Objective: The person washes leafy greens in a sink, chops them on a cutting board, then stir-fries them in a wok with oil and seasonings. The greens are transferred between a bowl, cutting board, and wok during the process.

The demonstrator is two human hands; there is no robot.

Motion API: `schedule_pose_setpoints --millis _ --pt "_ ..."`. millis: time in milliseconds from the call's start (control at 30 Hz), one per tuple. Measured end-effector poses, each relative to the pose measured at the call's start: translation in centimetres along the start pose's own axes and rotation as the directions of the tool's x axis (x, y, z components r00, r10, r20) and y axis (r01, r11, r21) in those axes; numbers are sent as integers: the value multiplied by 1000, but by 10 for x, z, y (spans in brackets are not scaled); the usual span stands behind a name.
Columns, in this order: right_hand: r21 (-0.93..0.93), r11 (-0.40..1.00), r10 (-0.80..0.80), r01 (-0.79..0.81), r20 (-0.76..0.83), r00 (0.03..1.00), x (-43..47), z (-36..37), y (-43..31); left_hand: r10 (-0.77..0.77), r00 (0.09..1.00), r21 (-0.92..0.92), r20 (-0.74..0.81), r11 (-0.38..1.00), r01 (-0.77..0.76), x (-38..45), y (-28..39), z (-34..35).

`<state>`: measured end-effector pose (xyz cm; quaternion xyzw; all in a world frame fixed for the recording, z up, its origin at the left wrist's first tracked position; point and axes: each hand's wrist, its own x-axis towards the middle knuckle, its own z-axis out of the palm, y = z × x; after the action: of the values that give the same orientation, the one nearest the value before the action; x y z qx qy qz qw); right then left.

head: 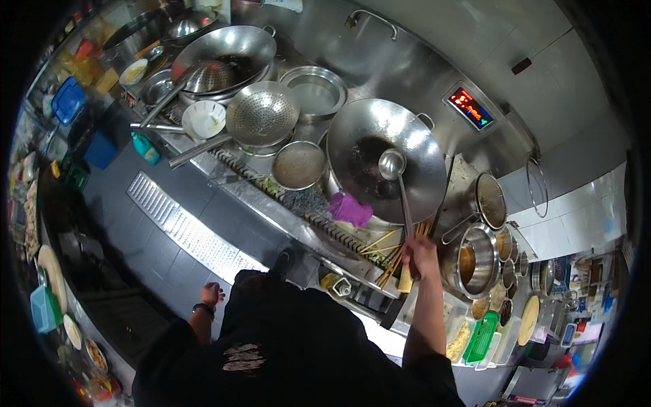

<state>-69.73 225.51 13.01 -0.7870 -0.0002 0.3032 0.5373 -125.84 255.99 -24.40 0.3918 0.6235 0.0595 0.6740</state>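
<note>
My right hand grips the handle of a steel ladle. The ladle's bowl is inside a large wok with dark liquid at its bottom. Low on the left, my left hand hangs over the floor, fingers loosely bent and nothing seen in it. Beside the wok's near rim lies a crumpled purple cloth. A round fine-mesh strainer rests to its left. Under my right hand a bundle of thin sticks lies by the counter edge.
A perforated ladle strainer, a water pot and a second wok stand along the range. To the right are a steel bowl and a green basket. A faucet projects from the back wall.
</note>
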Motion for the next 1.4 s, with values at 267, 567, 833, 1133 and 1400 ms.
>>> schedule_pose_setpoints --millis 267,567,833,1133,1400 --pt "706 706 60 -57 20 998 32 87 5 621 783 555 -11 655 -512 33 75 9" --pt "938 288 54 -191 183 982 46 116 2 823 -155 412 547 -426 -806 -112 451 360" --pt "728 674 -225 126 40 973 -64 96 151 569 -98 341 817 -613 -713 -122 432 503" --pt "814 539 723 -215 -316 614 -386 155 437 479 -196 211 856 -668 -713 -132 399 551" --pt "303 282 897 910 -421 -137 -694 155 493 227 -255 -156 940 -381 -911 -125 210 440"
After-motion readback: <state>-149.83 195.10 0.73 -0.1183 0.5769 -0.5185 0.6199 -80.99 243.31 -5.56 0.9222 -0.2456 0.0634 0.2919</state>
